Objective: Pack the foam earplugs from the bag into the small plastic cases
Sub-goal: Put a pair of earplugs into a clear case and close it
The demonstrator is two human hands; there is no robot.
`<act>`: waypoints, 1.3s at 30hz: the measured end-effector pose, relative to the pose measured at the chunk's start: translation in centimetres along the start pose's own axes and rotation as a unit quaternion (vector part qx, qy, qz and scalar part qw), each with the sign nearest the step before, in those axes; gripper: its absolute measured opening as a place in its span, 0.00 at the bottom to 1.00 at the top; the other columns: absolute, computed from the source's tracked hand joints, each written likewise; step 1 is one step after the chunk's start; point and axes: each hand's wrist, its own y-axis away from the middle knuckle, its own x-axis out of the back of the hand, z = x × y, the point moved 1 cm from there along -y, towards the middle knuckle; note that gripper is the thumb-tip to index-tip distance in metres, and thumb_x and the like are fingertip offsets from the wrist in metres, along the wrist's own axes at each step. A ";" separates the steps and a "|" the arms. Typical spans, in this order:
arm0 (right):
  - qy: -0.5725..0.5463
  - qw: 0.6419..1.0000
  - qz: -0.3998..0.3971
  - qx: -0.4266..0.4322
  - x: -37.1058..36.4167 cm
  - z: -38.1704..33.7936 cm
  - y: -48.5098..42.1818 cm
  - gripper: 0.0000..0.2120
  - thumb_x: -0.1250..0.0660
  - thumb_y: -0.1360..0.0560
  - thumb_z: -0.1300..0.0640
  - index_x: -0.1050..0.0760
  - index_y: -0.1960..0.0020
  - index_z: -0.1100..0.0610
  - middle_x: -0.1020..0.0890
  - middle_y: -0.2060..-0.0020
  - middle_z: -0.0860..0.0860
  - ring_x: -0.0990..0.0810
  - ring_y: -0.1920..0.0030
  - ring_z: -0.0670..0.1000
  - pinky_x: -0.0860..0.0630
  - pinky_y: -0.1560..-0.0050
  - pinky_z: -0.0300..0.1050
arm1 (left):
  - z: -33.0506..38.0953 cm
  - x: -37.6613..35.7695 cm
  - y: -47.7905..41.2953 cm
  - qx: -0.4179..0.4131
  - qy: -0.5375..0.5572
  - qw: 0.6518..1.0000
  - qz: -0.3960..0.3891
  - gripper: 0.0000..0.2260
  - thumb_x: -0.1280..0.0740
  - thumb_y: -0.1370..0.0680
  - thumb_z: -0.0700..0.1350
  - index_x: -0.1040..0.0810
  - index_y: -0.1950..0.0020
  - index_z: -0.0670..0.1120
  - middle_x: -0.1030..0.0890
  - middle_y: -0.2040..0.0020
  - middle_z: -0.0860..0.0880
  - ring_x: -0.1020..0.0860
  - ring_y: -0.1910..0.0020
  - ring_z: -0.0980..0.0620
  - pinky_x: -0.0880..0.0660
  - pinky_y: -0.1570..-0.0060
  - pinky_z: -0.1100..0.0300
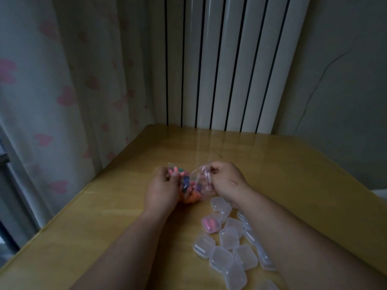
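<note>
A clear plastic bag (189, 183) full of pink, orange and dark foam earplugs sits upright on the wooden table (272, 164). My left hand (162, 190) grips the bag's left side near its top. My right hand (226, 182) pinches the bag's top right edge. Several small clear plastic cases (228, 248) lie in a cluster in front of the bag, under my right forearm. One case (211, 223) holds pink earplugs.
A curtain with pink hearts (62, 97) hangs along the table's left edge. A white radiator (226, 63) stands behind the table's far edge, with a wall to its right.
</note>
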 end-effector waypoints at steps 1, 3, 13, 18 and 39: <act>0.024 1.000 -0.009 0.005 0.1 0.0 0.1 0.13 0.36 0.26 0.67 0.17 0.61 0.54 0.15 0.58 0.58 0.15 0.57 0.61 0.17 0.57 0.55 | 0.3 0.0 0.2 -0.006 -0.011 1.000 0.003 0.11 0.38 0.25 0.62 0.23 0.50 0.57 0.16 0.53 0.53 0.17 0.52 0.49 0.21 0.47 0.45; 0.065 0.997 -0.025 0.015 -0.1 0.1 0.2 0.15 0.32 0.28 0.68 0.18 0.65 0.50 0.15 0.60 0.53 0.15 0.58 0.56 0.16 0.59 0.50 | 0.5 0.0 0.4 -0.010 -0.030 0.999 0.007 0.09 0.38 0.22 0.59 0.24 0.51 0.55 0.17 0.55 0.52 0.18 0.53 0.49 0.21 0.47 0.46; 0.273 0.958 -0.012 0.087 -1.8 -1.1 0.1 0.05 0.30 0.26 0.55 0.17 0.52 0.52 0.16 0.55 0.51 0.18 0.54 0.52 0.22 0.57 0.42 | 0.5 -0.1 0.4 -0.047 -0.090 0.995 0.024 0.10 0.37 0.19 0.55 0.23 0.50 0.50 0.18 0.56 0.50 0.20 0.53 0.46 0.23 0.49 0.50; 0.318 0.943 -0.002 0.098 -2.2 -1.1 0.0 0.04 0.30 0.27 0.55 0.19 0.53 0.53 0.17 0.56 0.53 0.18 0.54 0.54 0.28 0.60 0.39 | 0.5 -0.1 0.4 -0.049 -0.086 0.995 0.024 0.10 0.37 0.20 0.56 0.23 0.51 0.50 0.18 0.56 0.50 0.19 0.53 0.45 0.23 0.49 0.48; 0.001 0.998 0.004 -0.059 -1.1 -1.0 -0.5 0.11 0.24 0.36 0.68 0.22 0.66 0.56 0.17 0.64 0.56 0.17 0.68 0.55 0.22 0.71 0.43 | 1.1 0.0 0.9 -0.048 -0.103 0.993 0.042 0.09 0.36 0.20 0.53 0.24 0.53 0.48 0.19 0.56 0.50 0.21 0.52 0.45 0.27 0.55 0.54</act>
